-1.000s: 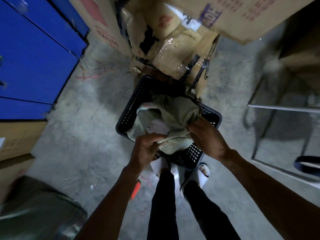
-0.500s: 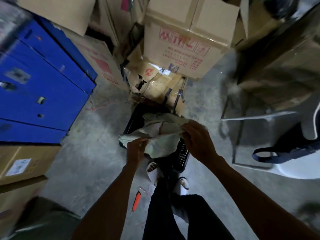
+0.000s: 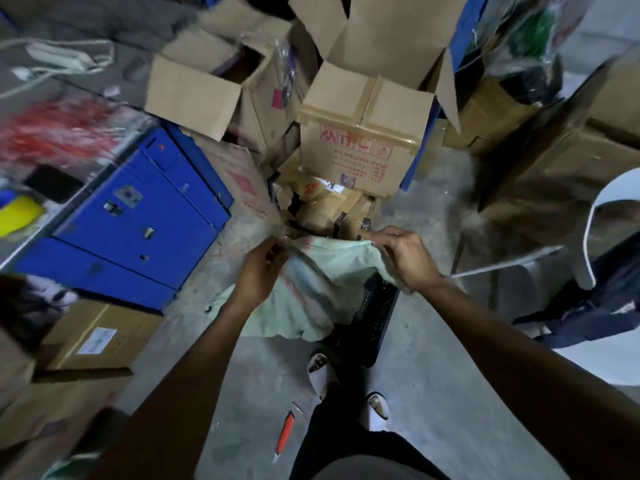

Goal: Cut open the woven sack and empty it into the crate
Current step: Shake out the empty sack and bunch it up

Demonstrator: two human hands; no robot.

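Observation:
A pale green woven sack [image 3: 311,299] hangs limp between my hands, raised above the black plastic crate [image 3: 375,317]. Most of the crate is hidden behind the sack; only its right side and near corner show. My left hand [image 3: 259,271] pinches the sack's upper left edge. My right hand [image 3: 405,252] grips its upper right edge. What lies inside the crate cannot be seen. An orange utility knife [image 3: 284,433] lies on the concrete floor near my feet.
A blue metal cabinet [image 3: 138,220] stands at the left. Stacked cardboard boxes [image 3: 360,147] crowd the space behind the crate. More boxes [image 3: 93,341] sit at the lower left. A white chair with a dark bag [image 3: 595,306] is at the right.
Both hands have lifted the sack up out of the crate and spread its top edge wider. My head has tilted up, showing more boxes and shelves.

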